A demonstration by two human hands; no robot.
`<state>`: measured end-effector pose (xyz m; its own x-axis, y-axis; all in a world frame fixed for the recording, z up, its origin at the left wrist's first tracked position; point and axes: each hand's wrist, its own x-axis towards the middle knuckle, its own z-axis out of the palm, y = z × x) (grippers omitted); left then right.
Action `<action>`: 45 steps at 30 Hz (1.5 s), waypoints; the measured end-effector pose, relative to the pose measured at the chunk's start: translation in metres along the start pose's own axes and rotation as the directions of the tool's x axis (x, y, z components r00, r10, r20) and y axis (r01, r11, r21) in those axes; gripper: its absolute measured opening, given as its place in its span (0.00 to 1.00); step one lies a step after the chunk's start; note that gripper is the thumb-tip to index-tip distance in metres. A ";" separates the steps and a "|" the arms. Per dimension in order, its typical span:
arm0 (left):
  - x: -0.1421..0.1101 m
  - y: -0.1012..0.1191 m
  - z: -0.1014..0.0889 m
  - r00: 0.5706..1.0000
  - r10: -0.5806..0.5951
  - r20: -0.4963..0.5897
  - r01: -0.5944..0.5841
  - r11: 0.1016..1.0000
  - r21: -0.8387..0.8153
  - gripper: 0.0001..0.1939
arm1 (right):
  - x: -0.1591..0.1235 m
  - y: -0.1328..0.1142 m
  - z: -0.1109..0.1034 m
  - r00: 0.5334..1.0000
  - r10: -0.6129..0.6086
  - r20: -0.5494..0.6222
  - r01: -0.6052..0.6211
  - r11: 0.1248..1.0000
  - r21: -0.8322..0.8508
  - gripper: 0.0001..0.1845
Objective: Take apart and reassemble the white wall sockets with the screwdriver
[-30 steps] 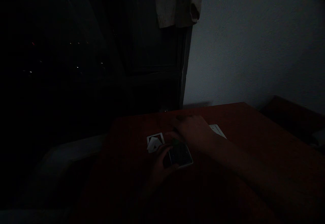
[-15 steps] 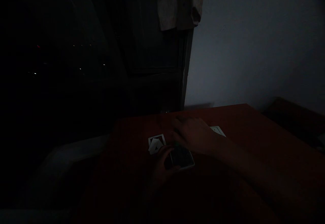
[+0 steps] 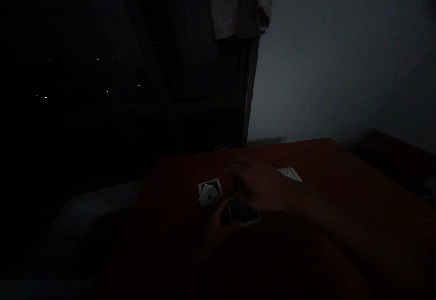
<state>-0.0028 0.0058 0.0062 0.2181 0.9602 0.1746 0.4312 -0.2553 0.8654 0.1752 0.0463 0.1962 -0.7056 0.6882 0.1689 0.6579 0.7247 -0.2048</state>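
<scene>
The light is very dim. My left hand [image 3: 218, 223] is closed about the left end of a dark-backed deck of playing cards [image 3: 245, 214], its thumb at the near side and a finger at the far side. Over the deck's far edge is my right hand [image 3: 259, 182], fingers curled downward. A dark patch shows beneath those fingers, but I cannot tell what it is. Left of the deck lie a few face-up cards [image 3: 209, 192], overlapping at angles. Another white-faced card [image 3: 291, 174] is partly hidden behind my right wrist.
The reddish-brown table [image 3: 316, 168] reaches back to a pale wall [image 3: 340, 64] and a dark window frame [image 3: 250, 91]. Cloth [image 3: 226, 14] hangs above its far edge. Another dark brown surface [image 3: 384, 148] stands at the right.
My right hand has shifted slightly left and nearer, covering more of the deck's far side. The left hand, the deck and the cards on the table have stayed in place.
</scene>
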 end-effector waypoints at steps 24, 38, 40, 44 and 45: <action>0.000 0.004 -0.003 1.000 -0.002 0.013 0.001 0.999 0.050 0.30 | -0.006 -0.007 0.000 0.988 0.152 -0.019 -0.153 0.973 -0.174 0.15; 0.001 0.006 -0.003 1.000 -0.006 0.024 0.004 0.999 0.053 0.31 | -0.008 -0.007 0.000 0.988 0.154 -0.017 -0.155 0.982 -0.112 0.14; 0.001 0.003 -0.002 1.000 -0.002 0.021 0.002 0.999 0.033 0.31 | -0.009 -0.006 -0.001 0.997 0.073 -0.012 -0.073 0.997 -0.015 0.13; 0.000 0.001 -0.002 1.000 -0.001 0.008 0.000 0.999 0.042 0.30 | -0.009 -0.001 0.001 1.000 0.011 -0.018 -0.010 0.997 0.072 0.16; 0.000 0.002 -0.002 1.000 -0.007 0.009 0.007 0.999 0.043 0.30 | -0.008 0.000 0.002 0.999 0.043 -0.026 -0.043 0.999 0.028 0.15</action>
<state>-0.0036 0.0056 0.0091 0.2225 0.9609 0.1645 0.4701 -0.2536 0.8454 0.1804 0.0402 0.1929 -0.6694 0.7197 0.1845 0.6798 0.6935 -0.2388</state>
